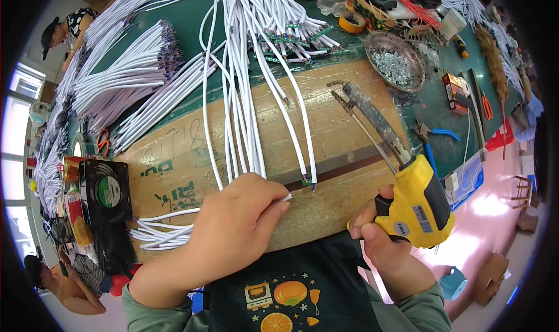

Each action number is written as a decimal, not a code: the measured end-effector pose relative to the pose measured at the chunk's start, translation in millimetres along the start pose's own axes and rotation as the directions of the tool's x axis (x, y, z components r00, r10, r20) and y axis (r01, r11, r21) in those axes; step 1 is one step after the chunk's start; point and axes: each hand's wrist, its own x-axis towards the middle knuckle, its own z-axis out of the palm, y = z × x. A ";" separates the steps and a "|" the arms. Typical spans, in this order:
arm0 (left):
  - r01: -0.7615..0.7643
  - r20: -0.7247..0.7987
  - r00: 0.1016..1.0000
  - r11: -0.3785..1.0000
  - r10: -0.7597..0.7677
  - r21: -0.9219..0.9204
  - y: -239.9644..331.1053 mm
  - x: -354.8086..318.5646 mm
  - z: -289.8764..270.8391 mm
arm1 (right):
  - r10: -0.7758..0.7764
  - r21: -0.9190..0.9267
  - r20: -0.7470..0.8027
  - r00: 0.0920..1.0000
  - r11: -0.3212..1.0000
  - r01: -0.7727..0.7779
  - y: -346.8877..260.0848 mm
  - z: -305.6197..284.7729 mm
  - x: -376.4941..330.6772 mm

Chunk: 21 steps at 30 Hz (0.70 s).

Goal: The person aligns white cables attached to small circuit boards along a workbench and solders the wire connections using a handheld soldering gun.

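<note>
Left hand (237, 212) was over a flat brown cardboard sheet (169, 154), its grip closed on the tip of a round white-sheathed cable (287, 197). Right hand (378, 236), near the sheet's right edge, had its grip round a yellow-and-black pistol-shaped soldering gun (416, 207). Small green circuit board (306, 182) lay near the sheet's middle; round metal dish (382, 40), by its far right corner.

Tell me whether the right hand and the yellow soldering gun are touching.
Touching. The head view shows it: the right hand grips the yellow soldering gun, with its thumb and a finger against the gun near the black trigger.
</note>
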 end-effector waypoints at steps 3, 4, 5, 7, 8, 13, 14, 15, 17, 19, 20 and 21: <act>-0.001 -0.071 0.997 0.998 0.005 0.062 -4.2 -2.4 12.2 | 0.044 0.047 -0.006 0.999 0.998 -0.044 -0.6 3.4 -2.9; 0.006 -0.072 0.997 0.998 -0.001 0.061 -5.0 -2.6 14.9 | 0.078 0.069 -0.009 0.997 0.995 -0.077 -0.9 4.6 -3.6; -0.023 -0.099 0.995 0.995 0.033 0.098 -6.0 -2.4 16.3 | 0.082 0.067 -0.006 0.997 0.994 -0.081 0.6 2.2 -5.2; -0.044 -0.126 0.990 0.990 0.061 0.133 -9.1 -3.0 19.5 | 0.076 0.106 0.159 0.984 0.990 -0.094 4.3 -8.1 -9.0; -0.081 -0.126 0.987 0.981 0.104 0.175 -11.6 -3.4 21.7 | 0.080 0.108 0.165 0.983 0.989 -0.099 3.7 -10.3 -10.2; -0.124 -0.129 0.980 0.970 0.152 0.207 -12.5 -2.0 20.6 | 0.281 -0.002 0.102 0.954 0.959 -0.282 -15.1 -10.8 -14.1; -0.114 -0.112 0.984 0.971 0.140 0.209 -12.4 -2.2 20.7 | 0.302 0.029 0.086 0.949 0.952 -0.305 -18.8 -9.1 -14.5; -0.105 -0.094 0.987 0.972 0.127 0.211 -12.5 -2.4 20.9 | 0.304 0.028 0.087 0.949 0.951 -0.307 -18.5 -9.5 -15.3; -0.111 -0.087 0.988 0.971 0.131 0.212 -13.9 -2.8 21.2 | 0.282 0.045 0.065 0.957 0.957 -0.285 -16.7 -10.7 -16.8; -0.118 -0.078 0.987 0.970 0.137 0.213 -13.8 -2.3 21.4 | 0.233 0.053 0.073 0.970 0.970 -0.237 -12.5 -10.3 -16.4; -0.117 -0.090 0.986 0.971 0.138 0.208 -12.5 -1.8 21.4 | 0.182 0.061 0.082 0.980 0.980 -0.187 -10.1 -9.7 -15.8; -0.116 -0.101 0.985 0.972 0.139 0.204 -11.4 -1.3 21.6 | 0.181 0.062 0.083 0.980 0.981 -0.187 -7.6 -9.0 -14.1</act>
